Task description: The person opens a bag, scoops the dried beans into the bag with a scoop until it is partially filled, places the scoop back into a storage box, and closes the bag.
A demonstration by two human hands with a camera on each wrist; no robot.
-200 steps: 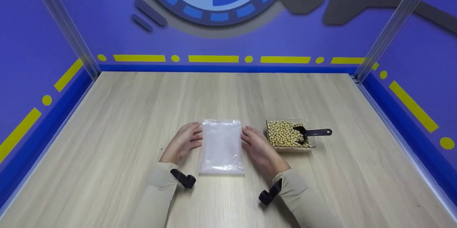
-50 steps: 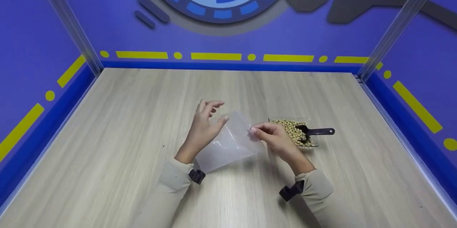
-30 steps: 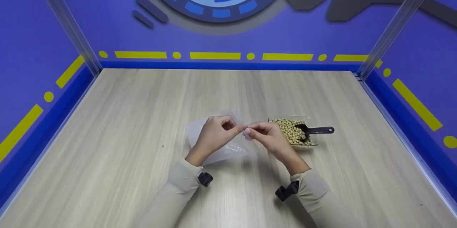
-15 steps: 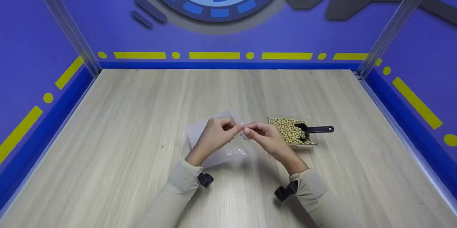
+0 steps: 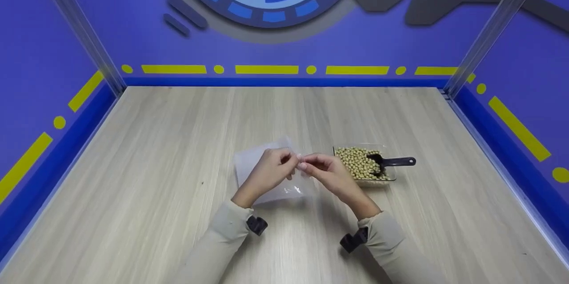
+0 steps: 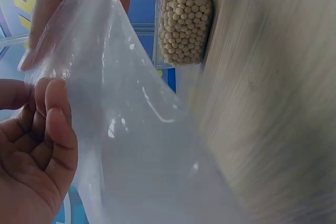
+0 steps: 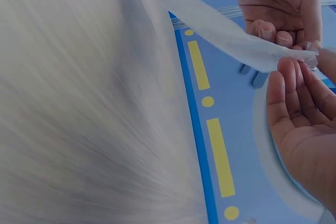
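A thin clear plastic bag [image 5: 284,193] hangs tilted above the table, between and beneath the two hands. My left hand [image 5: 269,168] pinches its upper edge between thumb and fingers. Close against it, my right hand [image 5: 333,175] pinches the same edge, fingertips almost touching the left ones. In the left wrist view the film of the bag [image 6: 136,129] slopes down from both hands and looks flat. The right wrist view shows the bag's edge [image 7: 236,45] running to the pinching fingertips. Whether its mouth is parted cannot be seen.
Right of the hands stands a clear rectangular container [image 5: 371,183] of pale yellow round beans [image 5: 355,162]. A black scoop [image 5: 398,161] rests in the beans, its handle jutting out rightward. Printed blue panels [image 5: 284,53] wall the wooden table [image 5: 178,142] at the back and sides.
The bag lay flat between both hands at first. Later the right hand held it raised, and the left hand came in to pinch the edge. Lately both hands have shifted slightly left.
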